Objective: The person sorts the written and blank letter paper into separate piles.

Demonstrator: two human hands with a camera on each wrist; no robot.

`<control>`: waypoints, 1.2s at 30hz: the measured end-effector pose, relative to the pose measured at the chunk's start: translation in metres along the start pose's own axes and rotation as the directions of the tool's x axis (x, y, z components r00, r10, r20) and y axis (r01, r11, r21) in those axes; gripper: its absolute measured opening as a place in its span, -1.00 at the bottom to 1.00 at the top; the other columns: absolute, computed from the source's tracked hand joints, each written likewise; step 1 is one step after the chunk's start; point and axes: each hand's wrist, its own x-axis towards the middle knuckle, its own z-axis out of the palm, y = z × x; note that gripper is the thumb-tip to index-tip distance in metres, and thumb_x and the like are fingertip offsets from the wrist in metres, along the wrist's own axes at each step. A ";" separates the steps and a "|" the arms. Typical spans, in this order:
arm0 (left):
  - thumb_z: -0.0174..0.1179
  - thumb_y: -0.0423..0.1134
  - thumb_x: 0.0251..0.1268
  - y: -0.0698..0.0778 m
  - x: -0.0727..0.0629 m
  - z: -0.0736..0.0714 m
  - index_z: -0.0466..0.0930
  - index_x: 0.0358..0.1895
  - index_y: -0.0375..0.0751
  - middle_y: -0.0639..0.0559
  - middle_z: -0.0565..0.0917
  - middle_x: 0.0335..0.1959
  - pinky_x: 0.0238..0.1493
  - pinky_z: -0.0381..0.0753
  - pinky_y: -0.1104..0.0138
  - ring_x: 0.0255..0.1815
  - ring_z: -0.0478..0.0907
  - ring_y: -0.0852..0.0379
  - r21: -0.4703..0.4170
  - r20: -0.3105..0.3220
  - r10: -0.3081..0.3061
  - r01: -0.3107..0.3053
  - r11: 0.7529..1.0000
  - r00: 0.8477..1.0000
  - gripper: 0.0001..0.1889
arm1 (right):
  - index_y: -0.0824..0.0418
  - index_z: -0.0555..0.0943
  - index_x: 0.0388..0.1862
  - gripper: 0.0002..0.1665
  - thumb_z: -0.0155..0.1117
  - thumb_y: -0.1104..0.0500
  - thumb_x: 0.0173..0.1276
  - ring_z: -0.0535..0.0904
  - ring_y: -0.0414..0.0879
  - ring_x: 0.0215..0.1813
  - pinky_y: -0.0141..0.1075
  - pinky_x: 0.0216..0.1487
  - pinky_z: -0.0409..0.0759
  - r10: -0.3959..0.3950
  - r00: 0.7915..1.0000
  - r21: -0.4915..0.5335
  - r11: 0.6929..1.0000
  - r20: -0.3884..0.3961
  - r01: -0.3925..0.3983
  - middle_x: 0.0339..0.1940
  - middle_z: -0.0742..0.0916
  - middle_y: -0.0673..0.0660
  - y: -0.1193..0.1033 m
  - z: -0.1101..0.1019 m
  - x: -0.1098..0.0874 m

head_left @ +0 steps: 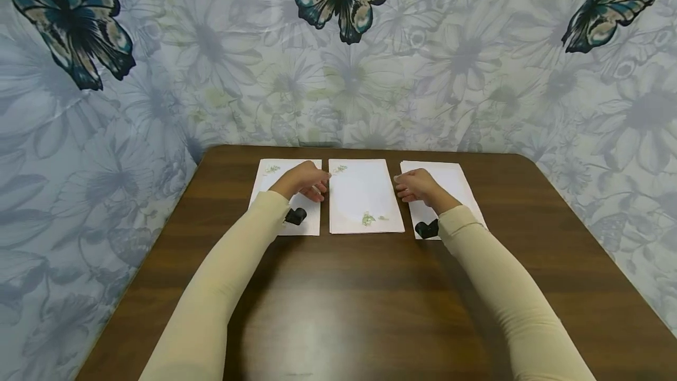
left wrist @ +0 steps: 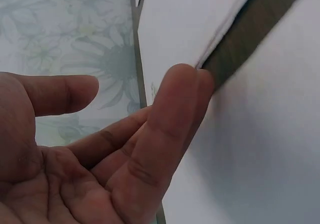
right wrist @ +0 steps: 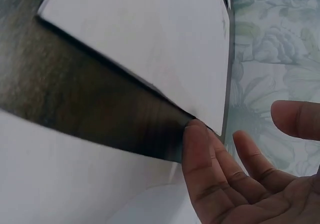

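Observation:
Three white stationery paper piles with small green leaf prints lie in a row. Above the left pile (head_left: 271,184), my left hand (head_left: 304,180) reaches inward, its fingertips at the left edge of the middle pile (head_left: 365,193). Opposite it, over the right pile (head_left: 441,178), my right hand (head_left: 419,186) has its fingertips by the middle pile's right edge. In the left wrist view the thumb (left wrist: 75,94) stands well apart from the extended fingers (left wrist: 167,119). The right wrist view likewise shows fingers (right wrist: 197,149) at the paper edge and the thumb (right wrist: 295,119) apart. Neither hand pinches anything.
The piles lie near the far edge of a brown wooden table (head_left: 317,304), with narrow strips of wood between them. Behind it hangs a floral cloth (head_left: 349,93) with butterfly prints. A black rounded device (head_left: 296,216) sits under the left wrist, another (head_left: 426,229) under the right.

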 end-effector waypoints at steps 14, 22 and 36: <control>0.01 -0.09 0.52 -0.010 0.004 -0.002 0.51 0.08 -0.51 -0.31 0.70 0.00 -0.26 0.80 0.25 -0.36 0.75 0.01 -0.039 -0.009 0.004 -0.004 0.999 1.000 -0.55 | 0.41 0.33 0.40 -0.37 0.00 0.02 0.54 0.64 0.02 -0.07 -0.14 0.06 0.73 -0.024 0.998 -0.015 1.000 -0.051 0.023 0.23 0.59 0.37 -0.009 0.012 0.002; 0.00 -0.10 0.52 -0.011 0.002 0.000 0.51 0.09 -0.51 -0.32 0.69 0.04 -0.21 0.80 0.24 -0.24 0.76 -0.04 -0.053 -0.011 0.002 -0.003 0.999 1.000 -0.55 | 0.31 0.46 0.34 -0.47 0.16 0.10 0.47 0.66 -0.02 -0.07 -0.08 0.17 0.69 -0.036 0.986 0.090 0.995 -0.163 0.051 0.14 0.62 0.29 -0.013 0.020 0.004; 0.06 -0.10 0.51 -0.017 -0.001 -0.015 0.53 0.11 -0.50 -0.33 0.69 0.03 -0.31 0.80 0.29 -0.47 0.72 0.10 -0.197 -0.119 0.005 -0.028 0.980 0.993 -0.55 | 0.35 0.43 0.30 -0.51 0.19 0.18 0.48 0.63 -0.27 -0.37 -0.43 -0.32 0.70 -0.079 0.991 0.202 0.974 -0.110 0.100 -0.24 0.62 0.01 -0.035 0.028 0.014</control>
